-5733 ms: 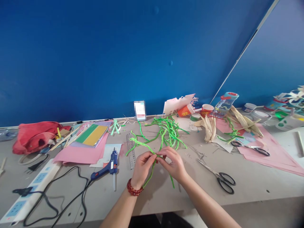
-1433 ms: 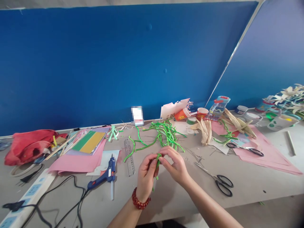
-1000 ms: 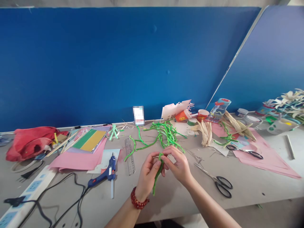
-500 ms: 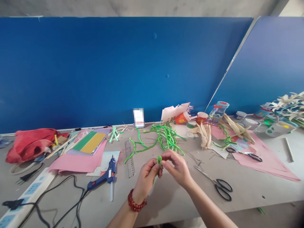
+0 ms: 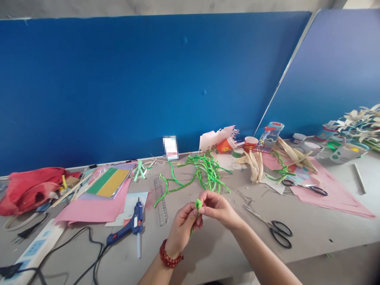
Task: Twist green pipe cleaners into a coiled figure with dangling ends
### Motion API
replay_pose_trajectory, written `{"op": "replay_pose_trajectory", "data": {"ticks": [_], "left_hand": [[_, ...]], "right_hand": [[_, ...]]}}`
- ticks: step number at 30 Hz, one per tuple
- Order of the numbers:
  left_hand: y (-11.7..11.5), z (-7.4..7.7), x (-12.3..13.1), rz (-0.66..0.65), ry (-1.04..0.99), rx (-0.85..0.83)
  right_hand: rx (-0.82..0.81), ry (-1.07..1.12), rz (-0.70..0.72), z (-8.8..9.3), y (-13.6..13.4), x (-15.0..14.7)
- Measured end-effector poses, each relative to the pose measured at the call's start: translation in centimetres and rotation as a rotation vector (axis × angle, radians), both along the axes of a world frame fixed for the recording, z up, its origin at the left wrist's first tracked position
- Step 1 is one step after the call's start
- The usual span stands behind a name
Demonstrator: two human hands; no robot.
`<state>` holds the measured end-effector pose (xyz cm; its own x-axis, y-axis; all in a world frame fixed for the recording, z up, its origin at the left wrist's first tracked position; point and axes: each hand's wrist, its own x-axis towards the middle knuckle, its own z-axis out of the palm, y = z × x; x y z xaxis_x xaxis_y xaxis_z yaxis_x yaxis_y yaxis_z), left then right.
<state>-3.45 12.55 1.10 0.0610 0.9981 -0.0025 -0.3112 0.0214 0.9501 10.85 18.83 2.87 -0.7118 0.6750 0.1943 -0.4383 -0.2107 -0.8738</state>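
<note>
My left hand (image 5: pixel 181 228), with a red bead bracelet at the wrist, and my right hand (image 5: pixel 219 207) meet above the table's front middle. Both pinch a green pipe cleaner (image 5: pixel 198 204) that is rolled into a small knob at the fingertips, with a short tail hanging below the left hand. Just behind my hands lies a loose pile of green pipe cleaners (image 5: pixel 208 170).
A blue glue gun (image 5: pixel 128 227) with its black cord and a clear ruler (image 5: pixel 160 194) lie to the left, pink paper (image 5: pixel 92 208) and a red cloth (image 5: pixel 29 188) further left. Black scissors (image 5: pixel 274 228) lie to the right, dried husks (image 5: pixel 255 165), cups and more pink paper behind them.
The long green pipe cleaner has been wound up between my fingers into a small knob. Both hands have stayed together at the table's front; the view has shifted slightly.
</note>
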Motion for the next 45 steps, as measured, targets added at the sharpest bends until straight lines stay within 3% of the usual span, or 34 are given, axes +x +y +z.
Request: {"op": "replay_pose_trajectory", "data": {"ticks": [5,13,20,23,28,36,45], "left_hand": [[-0.2,0.0,0.3,-0.008,-0.003,0.056],[-0.3,0.5,0.2,0.001,0.172,0.172],[-0.8,0.8,0.6,0.194,0.403,0.243],[-0.9,0.8,1.0,0.210,0.345,0.220],[-0.8,0.5,1.3,0.188,0.225,0.162],[-0.8,0.3,0.8,0.163,0.310,0.186],[-0.8,0.2,0.8,0.132,0.279,0.251]], "right_hand": [[-0.006,-0.007,-0.031,-0.1,0.2,0.3],[0.075,-0.066,-0.136,0.0,0.3,0.3],[0.135,-0.108,-0.232,-0.4,0.3,-0.2],[0.151,-0.107,-0.250,-0.6,0.3,-0.3],[0.062,-0.035,-0.131,-0.7,0.3,-0.4],[0.081,-0.018,-0.205,-0.8,0.4,-0.6],[0.075,-0.007,-0.184,-0.8,0.3,-0.6]]}}
